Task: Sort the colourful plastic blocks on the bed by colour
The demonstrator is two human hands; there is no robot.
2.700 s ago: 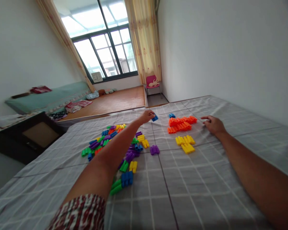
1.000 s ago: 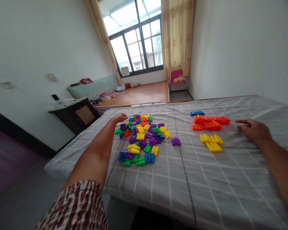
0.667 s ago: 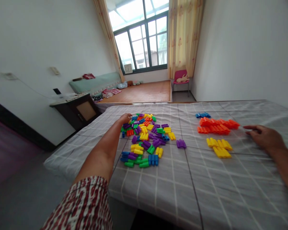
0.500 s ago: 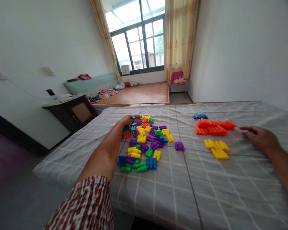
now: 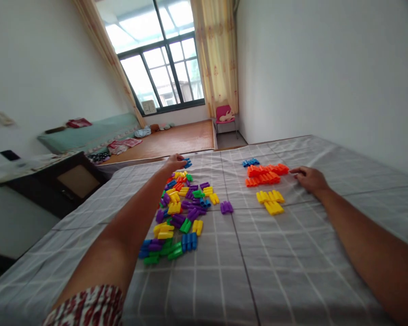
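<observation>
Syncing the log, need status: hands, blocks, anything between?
Left hand pinching blue block. Right hand beside orange blocks, contact unclear. Purple block lies between mixed pile and yellow blocks.

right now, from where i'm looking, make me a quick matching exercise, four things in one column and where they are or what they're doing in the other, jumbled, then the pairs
Things
1. left hand
2. right hand
3. lone purple block
4. pink chair

Places and states
A. on the cloth, between the mixed pile and the yellow blocks
B. near the curtain, a soft toy on its seat
C. holding a blue block
D. fingers by the right end of the orange blocks

Pairs: 1-C, 2-D, 3-A, 4-B
</observation>
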